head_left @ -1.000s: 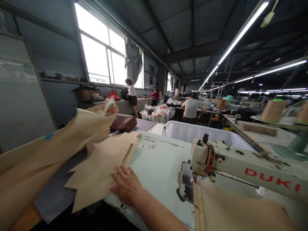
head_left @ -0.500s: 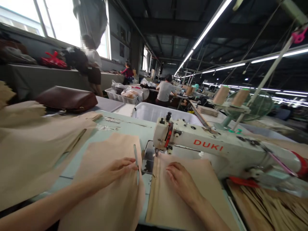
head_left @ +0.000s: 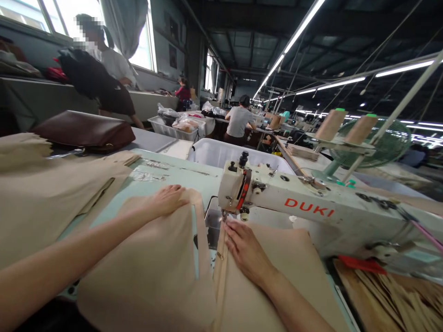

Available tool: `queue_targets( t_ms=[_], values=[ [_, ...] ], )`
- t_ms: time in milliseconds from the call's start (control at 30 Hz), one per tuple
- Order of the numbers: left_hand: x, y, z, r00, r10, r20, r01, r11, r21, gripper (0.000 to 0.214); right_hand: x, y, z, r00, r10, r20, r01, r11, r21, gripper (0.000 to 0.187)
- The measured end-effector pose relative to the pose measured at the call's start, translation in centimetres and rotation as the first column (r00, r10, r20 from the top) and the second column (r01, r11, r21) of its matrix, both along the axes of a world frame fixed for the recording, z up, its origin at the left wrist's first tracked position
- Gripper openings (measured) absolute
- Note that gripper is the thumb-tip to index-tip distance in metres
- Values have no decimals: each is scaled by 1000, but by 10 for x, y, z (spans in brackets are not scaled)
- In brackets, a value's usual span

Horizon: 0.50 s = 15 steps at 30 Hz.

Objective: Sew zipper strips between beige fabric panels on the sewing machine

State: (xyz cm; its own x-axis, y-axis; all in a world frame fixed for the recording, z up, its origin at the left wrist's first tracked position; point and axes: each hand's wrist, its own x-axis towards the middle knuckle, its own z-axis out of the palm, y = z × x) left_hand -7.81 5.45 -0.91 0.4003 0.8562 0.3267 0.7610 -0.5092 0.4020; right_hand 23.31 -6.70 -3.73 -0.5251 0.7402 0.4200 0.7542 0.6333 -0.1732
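Observation:
My left hand (head_left: 168, 200) lies flat, fingers stretched out, on the far end of a tan fabric piece (head_left: 155, 272) with a narrow slit. My right hand (head_left: 244, 246) rests open on a second tan piece (head_left: 294, 267) whose left edge carries a zipper (head_left: 218, 272), its fingertips just below the needle of the white DUKI sewing machine (head_left: 304, 207). The two pieces lie side by side on the pale green table (head_left: 173, 177).
A stack of tan pieces (head_left: 44, 193) sits at the left with a brown bag (head_left: 83, 131) behind it. A white bin (head_left: 221, 157) stands behind the machine. Thread cones (head_left: 346, 125) and a fan (head_left: 377, 143) are at the right. Other people work further back.
My left hand slid forward along the left fabric piece to its far end. My right hand moved up toward the needle. The left piece now lies closer to the zipper piece.

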Motion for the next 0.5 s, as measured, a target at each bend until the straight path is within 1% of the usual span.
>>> queue_targets(
  t_ms=[67,133,200,267,367,500],
  values=[
    [5,-16,-2,999,-4,43,7,997,-82,44,-2,-12,-1,1000,9,-5,-9,1000,10,39],
    [13,-37,0,994,-30,103,47,985,-166,35,-4,-24,-1,1000,6,-21,-6,1000,8,39],
    [24,-56,6,981,-50,185,94,967,-235,35,-6,-33,2,999,-5,-38,5,1000,-9,39],
    [38,-70,14,960,-61,275,141,949,-282,42,-8,-38,6,999,-10,-41,8,999,-31,40],
    [63,-80,20,929,-63,364,181,936,-301,48,-10,-40,13,999,-6,-31,4,998,-65,43],
    [88,-86,14,938,-16,347,118,954,-276,35,-10,-41,17,999,13,-29,-17,994,-106,43]
  ],
)
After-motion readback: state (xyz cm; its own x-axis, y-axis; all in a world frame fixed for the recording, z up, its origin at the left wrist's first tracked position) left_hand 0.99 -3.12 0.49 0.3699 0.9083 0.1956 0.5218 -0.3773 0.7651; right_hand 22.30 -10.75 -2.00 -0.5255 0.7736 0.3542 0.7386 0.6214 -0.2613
